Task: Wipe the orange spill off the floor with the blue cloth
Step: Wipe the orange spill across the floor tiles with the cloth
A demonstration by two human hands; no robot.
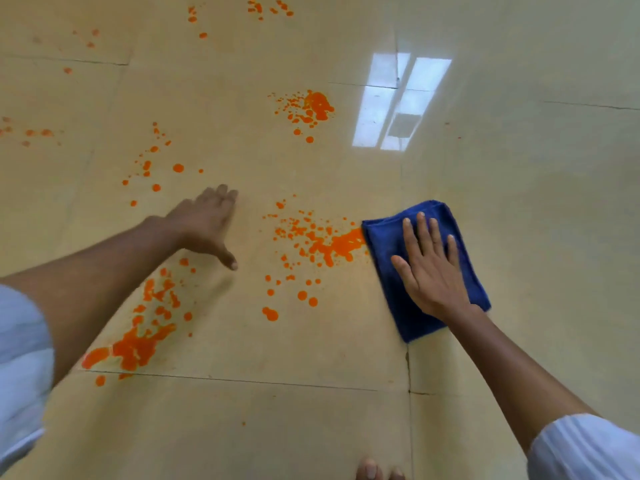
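Observation:
A folded blue cloth (394,282) lies flat on the beige tiled floor (277,427). My right hand (431,268) presses on it with straight, spread fingers. The cloth's left edge touches an orange spill patch (332,245). More orange splatter sits near my left forearm (135,344), farther out at centre (313,107), at the left (152,164) and along the top (266,6). My left hand (204,225) rests flat on the floor, fingers straight, left of the central patch.
Tile joints run across the floor (242,381) and down (408,368). A bright window reflection (398,102) shines at upper right. Toes (379,472) show at the bottom edge. The floor to the right carries no splatter.

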